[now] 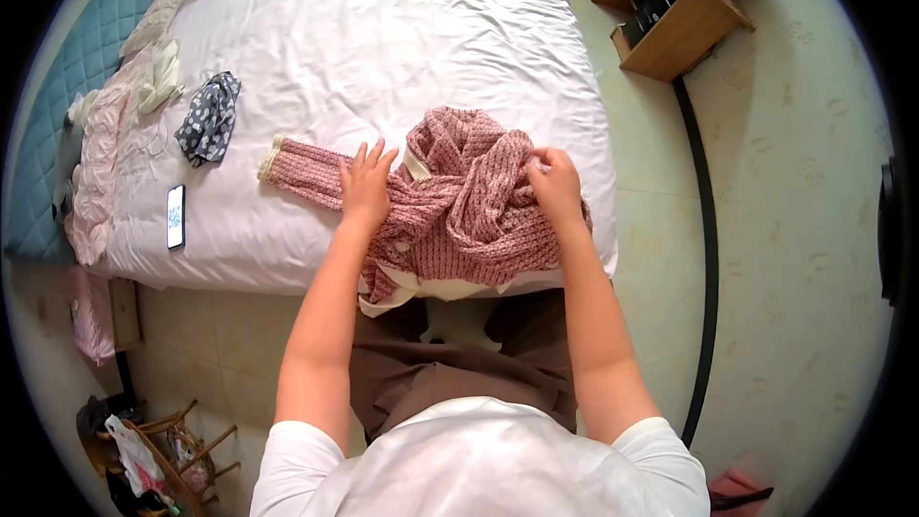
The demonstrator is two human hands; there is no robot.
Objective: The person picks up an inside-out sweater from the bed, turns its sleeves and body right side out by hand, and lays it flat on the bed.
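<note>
Left hand (366, 187): fingers spread flat on a sleeve (304, 169), gripping nothing. Right hand (557, 182): fingers drawn together, pinching folds of a pink knit sweater (507, 244), bunched at the bed's (402, 29) near edge. Pale trim (388, 303) hangs over that edge, so a tug nearer could drag the sweater off; its loose twists might tangle. The second sleeve is hard to make out; the phone (176, 217) on the bed's left is unreadable.
</note>
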